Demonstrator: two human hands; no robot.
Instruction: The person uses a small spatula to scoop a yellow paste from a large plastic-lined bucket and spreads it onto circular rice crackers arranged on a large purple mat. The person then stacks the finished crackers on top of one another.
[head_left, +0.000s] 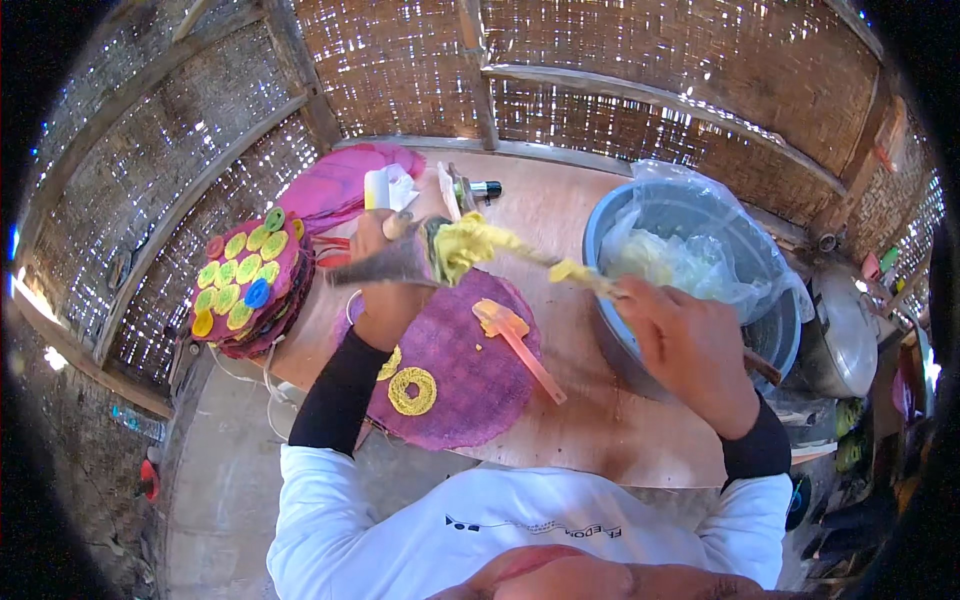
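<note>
My left hand (386, 300) grips a dark tapered holder with a light wooden knob, and soft yellow paste (469, 244) bulges from its wide end. My right hand (675, 337) is closed on a thin stick-like tool (596, 281) smeared with the same paste; its tip reaches toward the holder. Below both hands lies a round purple mat (457, 405), bearing a yellow paste ring (412, 391), part of a second ring and an orange spatula (525, 356) with paste on its blade. The exact form of the holder is blurred.
A blue tub (596, 232) lined with clear plastic holds pale material at the right. Stacked purple discs with yellow, green and blue rings (247, 285) stand left, near pink sheets (322, 180). A small bottle (487, 189) lies at the back of the wooden table (645, 457). A metal pot (847, 337) is far right.
</note>
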